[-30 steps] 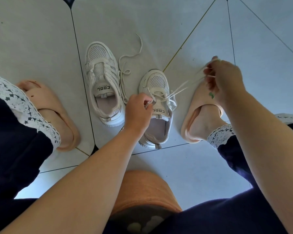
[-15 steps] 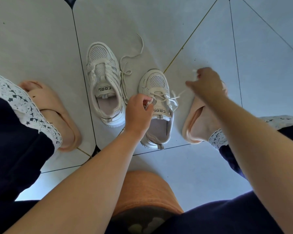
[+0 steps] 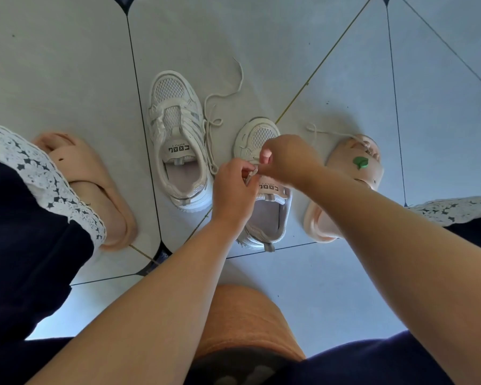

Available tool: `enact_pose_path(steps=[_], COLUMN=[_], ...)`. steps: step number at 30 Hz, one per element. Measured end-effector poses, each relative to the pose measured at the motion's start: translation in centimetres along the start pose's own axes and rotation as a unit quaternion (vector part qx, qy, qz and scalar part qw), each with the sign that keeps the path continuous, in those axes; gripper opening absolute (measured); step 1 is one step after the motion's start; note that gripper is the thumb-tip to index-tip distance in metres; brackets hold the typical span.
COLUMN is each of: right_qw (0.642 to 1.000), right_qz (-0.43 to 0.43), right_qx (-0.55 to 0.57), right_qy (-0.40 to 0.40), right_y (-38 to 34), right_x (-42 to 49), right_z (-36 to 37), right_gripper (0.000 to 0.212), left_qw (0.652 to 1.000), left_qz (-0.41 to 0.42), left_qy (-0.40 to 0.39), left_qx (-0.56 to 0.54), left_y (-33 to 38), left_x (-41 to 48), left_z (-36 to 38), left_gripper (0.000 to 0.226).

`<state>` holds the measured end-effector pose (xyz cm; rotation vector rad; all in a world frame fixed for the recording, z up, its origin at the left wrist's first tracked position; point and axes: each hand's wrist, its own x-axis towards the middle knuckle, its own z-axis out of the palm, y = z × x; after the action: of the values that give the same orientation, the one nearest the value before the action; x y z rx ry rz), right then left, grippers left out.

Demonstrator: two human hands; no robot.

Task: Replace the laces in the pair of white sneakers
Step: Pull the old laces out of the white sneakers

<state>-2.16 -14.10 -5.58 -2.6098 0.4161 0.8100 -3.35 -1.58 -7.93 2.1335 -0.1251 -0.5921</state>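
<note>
Two white sneakers stand on the tiled floor. The left sneaker has no lace in it; a loose lace lies beside it. Over the tongue of the right sneaker both hands meet. My left hand pinches a lace at the eyelets, and my right hand pinches the same lace from the other side. The free end of that lace trails rightward onto my right slipper. The eyelets are hidden under my fingers.
My feet in pink slippers flank the shoes, the left slipper and the right slipper with a green mark. An orange stool edge shows below my arms. Dark trousers with lace trim fill both lower corners.
My right hand let the lace ends drop from the far right and came back left to the right sneaker's eyelets, joining my left hand. The lace end now lies over the right slipper.
</note>
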Motion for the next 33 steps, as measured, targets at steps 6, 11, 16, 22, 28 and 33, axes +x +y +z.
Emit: enact_pose_path(steps=[6, 11, 16, 22, 28, 33], right_qw=[0.933, 0.841, 0.806, 0.989, 0.909, 0.895], right_qz=[0.128, 0.203, 0.172, -0.068, 0.155, 0.205], right_qx=[0.334, 0.488, 0.556, -0.089, 0.384, 0.394], right_qy=[-0.023, -0.120, -0.104, 0.092, 0.041, -0.030], right_y=[0.8, 1.1, 1.3, 0.6, 0.1, 0.7], right_x=[-1.2, -0.8, -1.2, -0.7, -1.7, -1.6], right_z=[-0.4, -1.6, -2.3, -2.5, -1.0, -1.7], right_gripper=[0.009, 0.012, 0.026, 0.038, 0.007, 0.013], left_qw=[0.999, 0.998, 0.999, 0.998, 0.999, 0.998], left_qz=[0.029, 0.039, 0.019, 0.046, 0.021, 0.040], left_qy=[-0.024, -0.045, -0.028, -0.039, -0.027, -0.053], left_qx=[0.018, 0.036, 0.020, 0.027, 0.008, 0.025], left_y=[0.3, 0.1, -0.2, -0.3, -0.1, 0.1], left_x=[-0.2, -0.3, 0.2, -0.3, -0.1, -0.5], left_z=[-0.2, 0.0, -0.4, 0.0, -0.2, 0.1], left_gripper=[0.004, 0.009, 0.011, 0.007, 0.007, 0.010])
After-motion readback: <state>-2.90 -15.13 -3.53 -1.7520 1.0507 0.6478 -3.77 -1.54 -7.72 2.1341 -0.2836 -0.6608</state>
